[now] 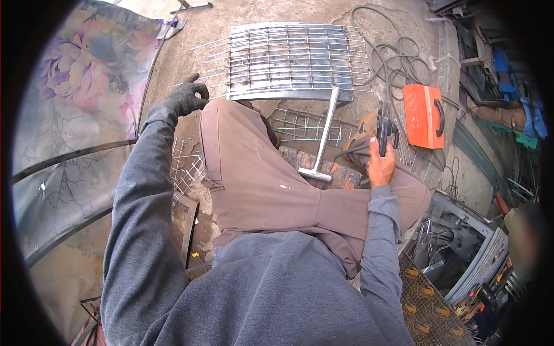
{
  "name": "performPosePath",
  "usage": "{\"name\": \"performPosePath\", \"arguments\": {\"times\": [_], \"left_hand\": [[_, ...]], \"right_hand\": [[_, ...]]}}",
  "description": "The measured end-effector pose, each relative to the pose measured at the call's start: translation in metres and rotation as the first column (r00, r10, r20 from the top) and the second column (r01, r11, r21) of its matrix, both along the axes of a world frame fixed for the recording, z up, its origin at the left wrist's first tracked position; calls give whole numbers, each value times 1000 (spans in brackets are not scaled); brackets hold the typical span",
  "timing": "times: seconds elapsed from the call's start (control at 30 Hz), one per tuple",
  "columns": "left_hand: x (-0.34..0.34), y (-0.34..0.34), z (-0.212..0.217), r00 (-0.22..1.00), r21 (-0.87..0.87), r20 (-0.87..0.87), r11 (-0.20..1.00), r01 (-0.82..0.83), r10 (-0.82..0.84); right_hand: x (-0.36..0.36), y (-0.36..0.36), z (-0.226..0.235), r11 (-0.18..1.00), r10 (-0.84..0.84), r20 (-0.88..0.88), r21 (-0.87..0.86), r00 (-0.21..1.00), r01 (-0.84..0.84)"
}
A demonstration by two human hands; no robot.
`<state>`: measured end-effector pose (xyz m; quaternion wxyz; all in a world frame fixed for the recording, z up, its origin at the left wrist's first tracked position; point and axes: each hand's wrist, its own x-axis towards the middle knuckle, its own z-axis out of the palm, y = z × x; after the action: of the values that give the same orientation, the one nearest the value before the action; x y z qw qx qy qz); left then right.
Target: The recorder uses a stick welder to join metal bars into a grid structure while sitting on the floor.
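The metal grille point(297, 57) lies flat on the concrete floor point(254, 14) ahead of the knees, bars running left to right; the gloved left hand point(187, 95) hovers just beside its near-left corner, fingers loosely curled and holding nothing; the bare right hand point(381, 167) grips a dark electrode holder point(384, 124), upright, near the grille's right end.

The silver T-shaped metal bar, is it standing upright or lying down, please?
Lying down: the silver T-shaped metal bar slants from the metal grille to the rusty plate.

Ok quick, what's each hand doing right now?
Left hand: gloved, fingers curled, apparently pinching a thin wire rod; not certain.
Right hand: bare, closed on welding electrode holder.
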<state>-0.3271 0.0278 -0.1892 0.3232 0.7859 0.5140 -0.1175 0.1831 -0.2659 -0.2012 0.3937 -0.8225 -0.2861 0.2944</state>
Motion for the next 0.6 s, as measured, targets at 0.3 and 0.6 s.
{"name": "performPosePath", "arguments": {"times": [0.3,0.6], "left_hand": [[5,7,1,995,17,53,996,-84,83],[7,-1,4,998,55,-26,997,-49,50]], "right_hand": [[5,-4,-10,996,32,21,88,999,-34],[0,0,2,1000,-9,-6,7,1000,9]]}}
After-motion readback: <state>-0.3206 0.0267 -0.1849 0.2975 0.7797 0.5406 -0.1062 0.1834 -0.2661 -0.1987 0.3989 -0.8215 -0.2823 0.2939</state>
